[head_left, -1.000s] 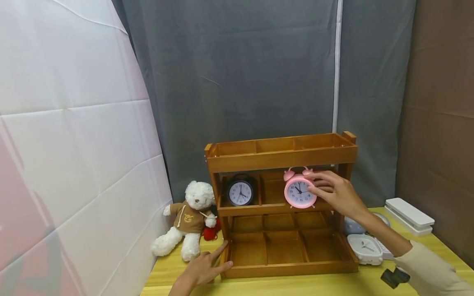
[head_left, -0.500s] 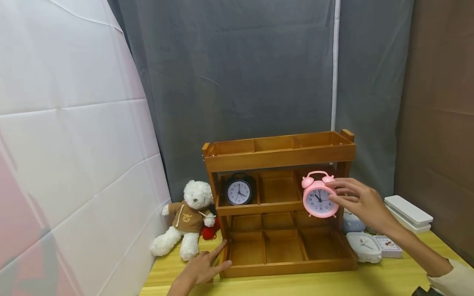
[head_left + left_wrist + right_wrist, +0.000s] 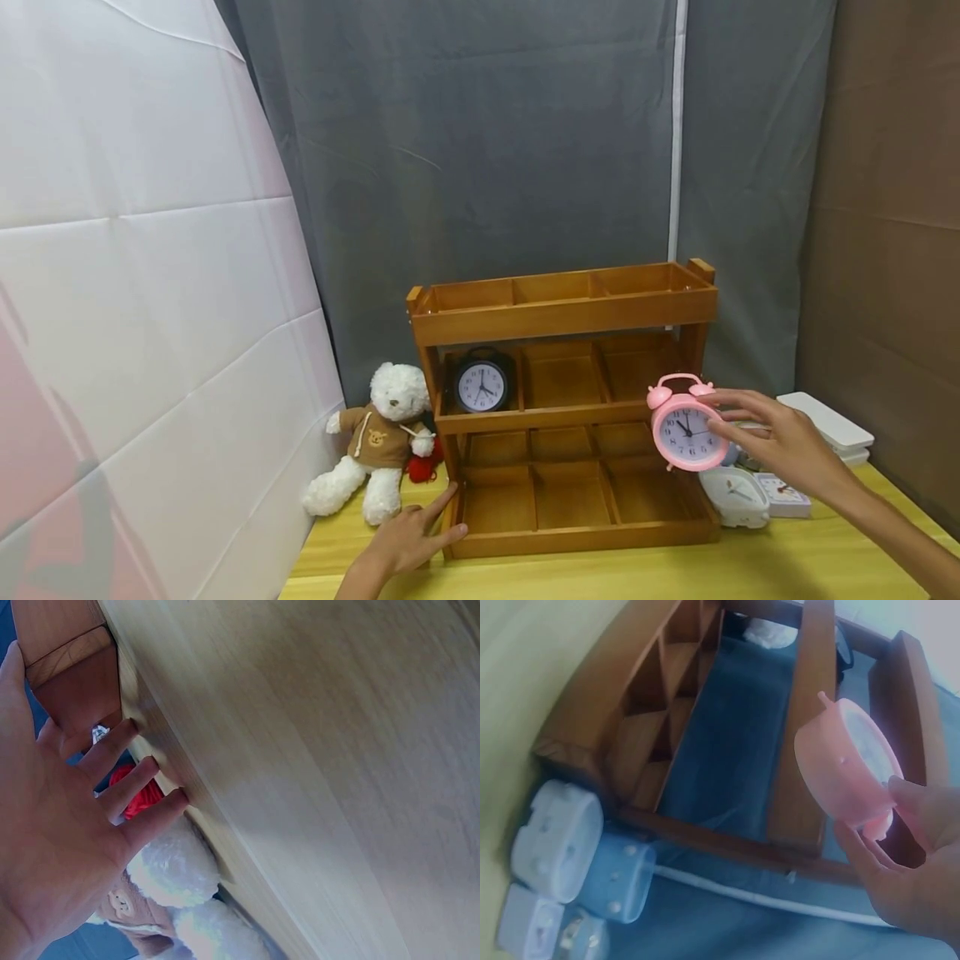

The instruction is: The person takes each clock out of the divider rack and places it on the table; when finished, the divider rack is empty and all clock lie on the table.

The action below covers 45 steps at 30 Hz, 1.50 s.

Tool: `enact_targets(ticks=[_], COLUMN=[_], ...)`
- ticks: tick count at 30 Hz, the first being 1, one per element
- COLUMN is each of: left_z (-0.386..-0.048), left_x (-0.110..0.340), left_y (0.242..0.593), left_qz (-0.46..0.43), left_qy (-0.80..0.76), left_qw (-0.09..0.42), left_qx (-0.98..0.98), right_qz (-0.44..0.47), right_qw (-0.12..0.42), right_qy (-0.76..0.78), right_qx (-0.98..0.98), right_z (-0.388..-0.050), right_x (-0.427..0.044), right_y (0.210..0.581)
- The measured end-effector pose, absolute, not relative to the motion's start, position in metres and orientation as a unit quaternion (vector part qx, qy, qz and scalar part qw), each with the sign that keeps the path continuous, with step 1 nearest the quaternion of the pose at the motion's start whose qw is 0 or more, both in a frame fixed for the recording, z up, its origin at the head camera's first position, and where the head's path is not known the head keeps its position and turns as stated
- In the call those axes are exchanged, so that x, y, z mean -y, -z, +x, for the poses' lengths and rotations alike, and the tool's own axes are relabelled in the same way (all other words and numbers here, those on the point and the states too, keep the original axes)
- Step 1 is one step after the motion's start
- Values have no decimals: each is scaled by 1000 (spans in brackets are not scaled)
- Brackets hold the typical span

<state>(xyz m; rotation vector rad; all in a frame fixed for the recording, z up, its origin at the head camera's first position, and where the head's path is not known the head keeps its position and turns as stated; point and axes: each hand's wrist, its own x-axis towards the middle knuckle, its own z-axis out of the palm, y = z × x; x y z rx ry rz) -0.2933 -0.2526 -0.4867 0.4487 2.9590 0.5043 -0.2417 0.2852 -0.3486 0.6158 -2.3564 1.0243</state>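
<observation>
Now the right hand [image 3: 780, 433] pinches the pink clock [image 3: 689, 435] by its two-o'clock edge, airborne at three o'clock of the shelf [image 3: 570, 314]; left hand [image 3: 405, 537], fingers spread, touches woodwork at eight. That one-sided grip could slip, likely dropping it toward the white clock [image 3: 735, 498] at five.

A yellow wood-grain table [image 3: 570, 579] carries a brown wooden rack [image 3: 570, 313] of divided tiers, a black alarm clock [image 3: 482, 387] standing in the left compartment of its middle tier. On the tabletop beside the rack's left end sits a white teddy bear [image 3: 384, 440], a red item [image 3: 422, 469] partly hidden behind it. Past the right end lie a white clock [image 3: 735, 497], a small square clock [image 3: 782, 497], a blue item [image 3: 619, 879] and a flat white object [image 3: 828, 421].
</observation>
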Motion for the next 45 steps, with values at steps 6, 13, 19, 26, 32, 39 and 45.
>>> enact_targets(ticks=[6,13,19,26,32,39,45], left_z=[-294,-294,-294,-293,-293,-293,-293], left_x=[252,252,251,252,251,251,253], left_y=[487,488,487,489,489,489,489], left_qz=[151,149,144,137,137,135,139], left_qy=[-165,-164,-163,-165,-167,-169,-166], left_qw=[49,47,48,53,56,53,47], left_qx=[-974,-974,-975,-975,-975,-975,-975], right_qz=[198,170,168,131,109,31,-30], right_qw=[245,254,259,246,194,104,9], right_qy=[-361,-333,-320,-312,-335,-354,-363], right_qx=[878,892,896,908,915,929,931], right_z=[-232,-228,-225,-220,-212,-209,-215], right_x=[-307,-337,-371,-406,-428,-439,-441], right_y=[368,396,427,463,483,498,504])
